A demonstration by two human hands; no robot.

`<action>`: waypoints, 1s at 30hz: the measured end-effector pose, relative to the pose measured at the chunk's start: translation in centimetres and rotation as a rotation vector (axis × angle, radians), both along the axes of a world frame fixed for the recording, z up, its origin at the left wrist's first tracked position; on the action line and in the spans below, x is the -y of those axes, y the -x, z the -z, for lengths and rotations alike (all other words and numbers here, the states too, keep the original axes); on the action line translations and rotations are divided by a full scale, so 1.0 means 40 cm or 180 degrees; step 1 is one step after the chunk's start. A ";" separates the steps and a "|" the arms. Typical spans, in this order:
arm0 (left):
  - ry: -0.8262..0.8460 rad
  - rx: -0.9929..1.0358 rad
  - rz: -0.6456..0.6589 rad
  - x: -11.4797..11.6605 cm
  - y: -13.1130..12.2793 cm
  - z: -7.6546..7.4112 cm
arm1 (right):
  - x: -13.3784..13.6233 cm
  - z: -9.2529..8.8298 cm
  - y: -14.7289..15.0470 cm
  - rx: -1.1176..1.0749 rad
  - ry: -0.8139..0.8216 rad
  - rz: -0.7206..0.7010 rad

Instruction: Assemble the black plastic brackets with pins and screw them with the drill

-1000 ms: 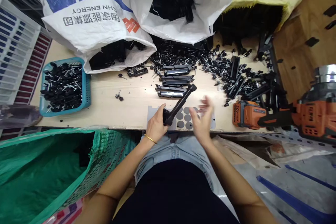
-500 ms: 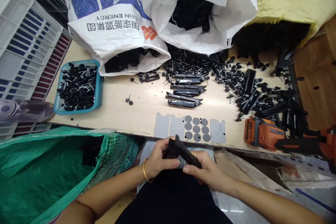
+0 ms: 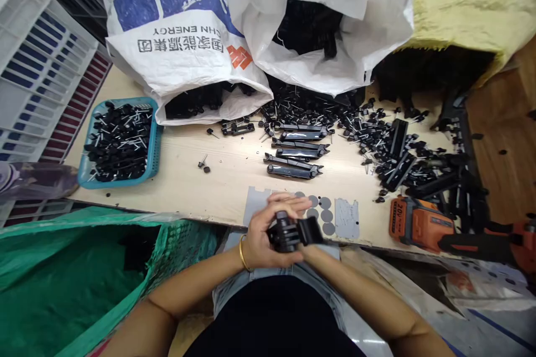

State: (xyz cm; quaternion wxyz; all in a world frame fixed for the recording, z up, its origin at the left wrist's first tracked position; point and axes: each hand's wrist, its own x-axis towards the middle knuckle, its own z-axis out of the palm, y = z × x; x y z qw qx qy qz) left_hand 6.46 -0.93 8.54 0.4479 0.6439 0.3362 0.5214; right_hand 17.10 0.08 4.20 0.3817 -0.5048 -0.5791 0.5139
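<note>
My left hand (image 3: 262,240) is wrapped around a black plastic part (image 3: 287,232) above the table's front edge, close to my body. The part has a ribbed round end, and a flat curved piece sticks out to the right. My right hand (image 3: 310,254) is behind and under the same part; its fingers are mostly hidden, and I cannot tell which hand the fingertips at the top belong to. Just beyond my hands, grey round stickers (image 3: 326,215) lie on the table, partly covered. Farther off, several long glossy black assemblies (image 3: 293,168) lie in a row.
A blue basket (image 3: 156,148) of black knobs with metal pins stands at left. Loose knobs (image 3: 368,134) are heaped before white sacks (image 3: 188,56) and a yellow sack (image 3: 469,5). An orange power tool (image 3: 421,224) lies at right. A green sack (image 3: 75,268) hangs open at lower left.
The black part has been turned so its ribbed end faces up. My left hand has risen slightly over the stickers, and my right hand has moved behind the part.
</note>
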 end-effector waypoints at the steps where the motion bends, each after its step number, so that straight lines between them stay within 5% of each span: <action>1: -0.0235 -0.0183 -0.0159 -0.011 0.000 0.026 | -0.049 0.001 -0.034 0.0394 -0.0364 0.0180; 6: -0.1443 -0.2106 -0.0677 -0.066 -0.049 0.174 | -0.404 0.004 -0.252 0.1345 -0.0847 0.0940; 10: -0.1521 -0.3053 -0.0801 -0.093 -0.122 0.248 | -0.644 0.045 -0.323 0.3100 -0.1062 0.1191; 13: -0.1372 -0.3366 -0.0668 -0.107 -0.153 0.268 | -0.734 0.068 -0.341 0.3535 -0.0814 0.1013; 18: -0.1133 -0.3319 -0.0252 -0.121 -0.147 0.255 | -0.746 0.046 -0.409 0.3296 -0.0983 0.0838; 21: -0.0968 -0.3081 -0.0001 -0.119 -0.133 0.238 | -0.696 0.012 -0.431 0.3528 -0.1271 0.0888; 25: -0.1057 -0.2691 -0.0140 -0.110 -0.113 0.208 | -0.615 -0.011 -0.414 0.4193 -0.1931 0.0291; 28: -0.1118 -0.2515 -0.0295 -0.111 -0.096 0.192 | -0.582 0.004 -0.401 0.4525 -0.1783 -0.0151; 30: -0.1093 -0.2462 -0.0411 -0.121 -0.078 0.189 | -0.582 0.019 -0.405 0.4537 -0.1380 -0.0014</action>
